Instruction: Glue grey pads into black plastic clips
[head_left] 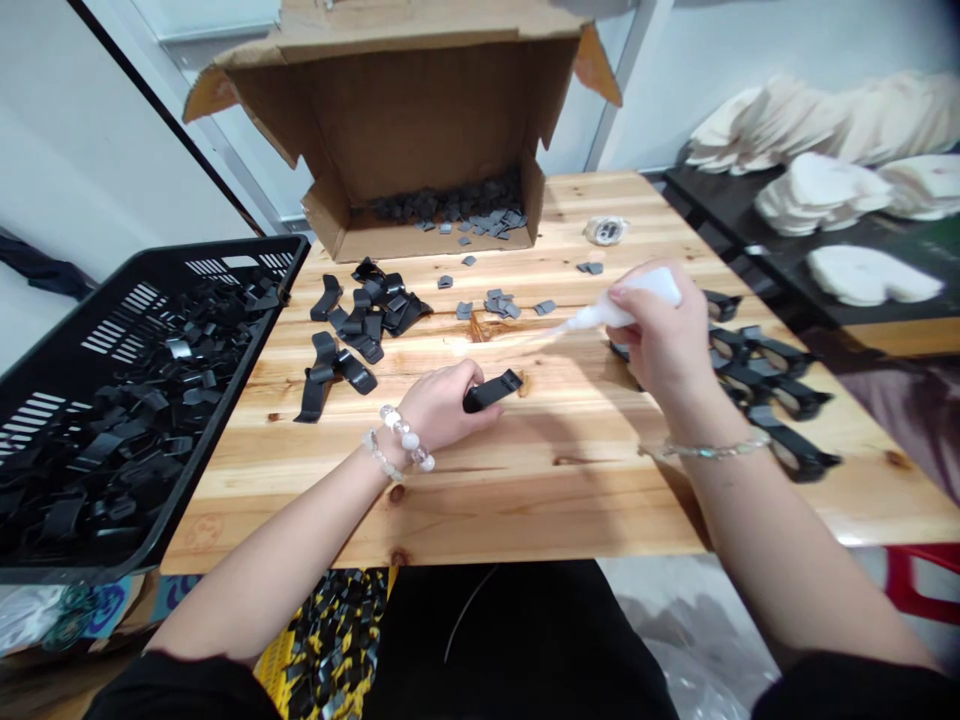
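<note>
Left hand (442, 405) is pinning a black clip (493, 390) flat on the wooden table (525, 480), fingers curled closed around its near end, far end sticking out toward the right. Right hand (656, 335) is wrapped tight around a white squeeze bottle (622, 303), nozzle pointing left and down, tip hovering above and beyond the clip's free end, not touching it as far as I can tell.

Around them: loose pile of black clips (367, 310) just beyond the left hand, small grey pads (499, 303) scattered near the middle, more of them spilling out of the open cardboard box (420, 150) at the back. Row of clips (765, 385) is lying on the table to the right of the right hand. Black crate (142, 390) full of the same black parts is sitting at the left edge. Small tape roll (606, 230) is lying near the box.

Doing this well, my read:
- keeping the clip flat and dead still under the left fingers, exposed face up
- bringing the nozzle right down over the free end before squeezing, so nothing is dripping on the wood
- squeezing lightly, a small dot only; excess is likely going to ooze out
- keeping left fingertips clear of the wet spot
- having a grey pad within reach before the bottle is lifting away
</note>
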